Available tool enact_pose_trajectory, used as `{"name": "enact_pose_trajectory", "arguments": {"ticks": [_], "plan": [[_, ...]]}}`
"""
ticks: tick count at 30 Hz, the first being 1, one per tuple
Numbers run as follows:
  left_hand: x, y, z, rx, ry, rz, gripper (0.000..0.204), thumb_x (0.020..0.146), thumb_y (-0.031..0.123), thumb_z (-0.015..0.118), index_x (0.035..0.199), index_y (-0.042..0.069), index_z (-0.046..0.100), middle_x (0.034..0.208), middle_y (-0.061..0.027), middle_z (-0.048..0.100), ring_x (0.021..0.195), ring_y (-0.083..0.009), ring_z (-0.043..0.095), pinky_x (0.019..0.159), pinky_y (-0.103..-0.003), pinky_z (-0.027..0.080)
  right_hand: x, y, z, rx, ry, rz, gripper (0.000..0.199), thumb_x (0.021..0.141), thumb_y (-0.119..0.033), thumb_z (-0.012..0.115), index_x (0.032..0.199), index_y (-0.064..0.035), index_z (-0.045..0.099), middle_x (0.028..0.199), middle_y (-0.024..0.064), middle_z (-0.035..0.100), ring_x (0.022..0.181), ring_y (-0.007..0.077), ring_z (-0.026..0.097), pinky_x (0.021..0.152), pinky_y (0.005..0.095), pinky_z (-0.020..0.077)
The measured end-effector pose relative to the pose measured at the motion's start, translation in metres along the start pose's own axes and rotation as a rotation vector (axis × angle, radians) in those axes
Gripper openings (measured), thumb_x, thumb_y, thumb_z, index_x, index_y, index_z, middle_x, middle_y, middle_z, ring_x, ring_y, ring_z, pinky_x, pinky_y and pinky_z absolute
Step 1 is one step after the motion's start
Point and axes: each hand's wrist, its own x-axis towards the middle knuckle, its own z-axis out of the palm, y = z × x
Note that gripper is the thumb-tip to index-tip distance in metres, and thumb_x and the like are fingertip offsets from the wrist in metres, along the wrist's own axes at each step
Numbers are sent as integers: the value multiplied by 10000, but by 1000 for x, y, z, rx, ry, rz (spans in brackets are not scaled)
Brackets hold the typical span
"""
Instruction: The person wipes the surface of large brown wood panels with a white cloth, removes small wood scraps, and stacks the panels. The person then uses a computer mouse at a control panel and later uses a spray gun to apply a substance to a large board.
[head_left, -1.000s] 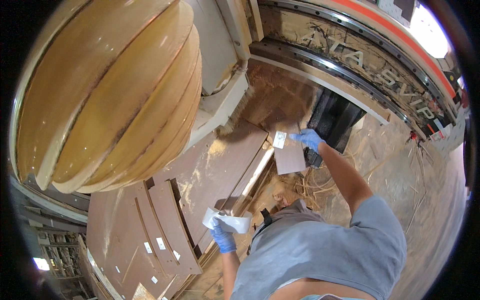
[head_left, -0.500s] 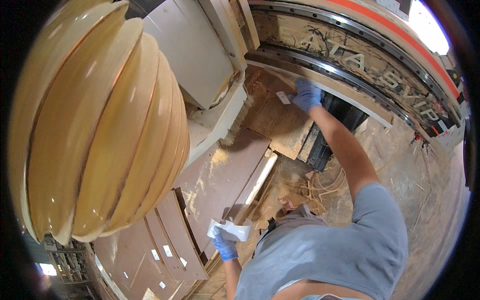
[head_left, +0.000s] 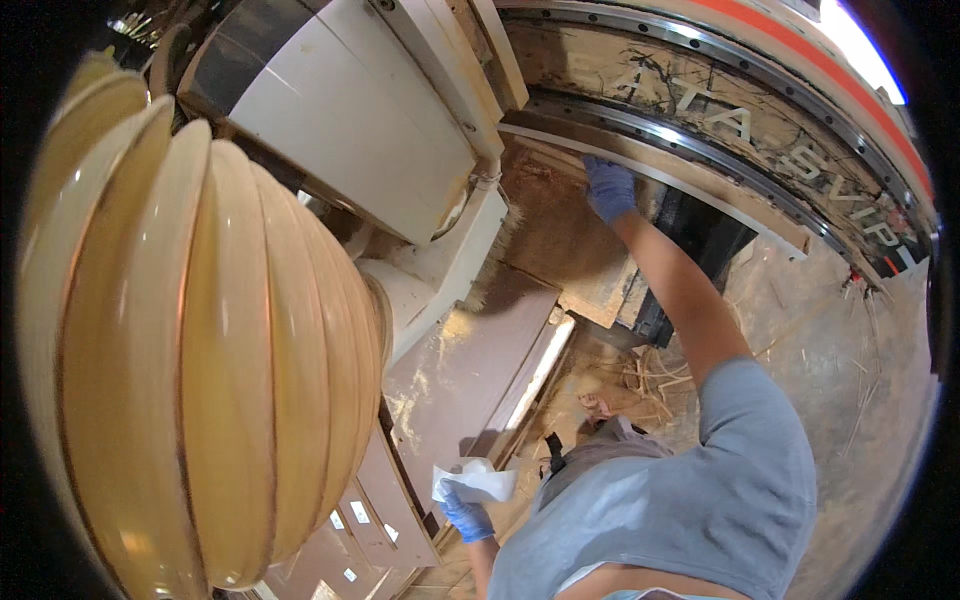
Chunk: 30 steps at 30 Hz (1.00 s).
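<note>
My left hand point(head_left: 466, 515), in a blue glove, is closed on a curled strip of white paper point(head_left: 486, 485), held above a brown panel point(head_left: 465, 375) with sawdust on it. My right hand point(head_left: 608, 190), also gloved in blue, reaches far out over a brown, dusty board point(head_left: 555, 235) on the machine. Its fingers are drawn together at the pale strip point(head_left: 680, 182) that runs along the board's far edge. Whatever those fingers hold is hidden by the glove.
A ribbed yellow hose point(head_left: 200, 380) fills the left side. Beside it is a white machine housing point(head_left: 350, 110) with a brush skirt point(head_left: 490, 255). A metal rail point(head_left: 680, 135) crosses behind my right hand. Labelled panels point(head_left: 370, 515) lie lower left; offcuts point(head_left: 650, 380) litter the floor.
The white label seen beside my right fingers half a second ago no longer shows. Those fingers have drawn in near the pale strip. My left hand still holds the paper; the whole view has shifted slightly.
</note>
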Motion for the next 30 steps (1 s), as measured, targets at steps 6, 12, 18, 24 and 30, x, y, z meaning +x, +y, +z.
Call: {"name": "enact_pose_trajectory", "arguments": {"ticks": [6,12,18,24,30], "plan": [[-6,0,-21,24,-22,43,757,795,523,620,1338,54,378,1228,-137,498,1103,-290,507,913,-459,446,49,-39,27,-193,-247,193,265,849,-170,564,1100,-91,596,1063,130,623,982,291,600,763,445,489],[5,-24,-53,-28,4,51,735,803,509,620,1310,31,386,1154,-151,523,1046,-307,535,885,-445,470,42,-79,31,-138,-419,48,457,856,-270,553,1278,-104,497,1184,95,594,1006,301,605,810,481,485],[4,1,-27,85,-93,118,401,925,309,488,1205,22,473,1126,-132,506,1029,-270,530,891,-416,452,-5,-167,46,26,-476,-289,524,831,-353,559,1277,-88,489,1190,122,584,1027,313,591,834,468,476],[3,-31,-52,34,33,234,356,929,312,515,1117,10,522,994,-60,541,900,-145,505,773,-300,441,9,-93,15,-24,-413,-269,602,806,-436,566,1276,-71,480,1196,149,575,1048,325,577,858,455,468],[-48,-27,-74,-174,332,190,436,901,408,552,1115,28,565,983,-34,592,890,-115,519,788,-274,430,4,-24,-7,-238,-366,-191,686,780,-519,572,1275,-54,472,1203,175,565,1069,337,564,882,443,459]]}}
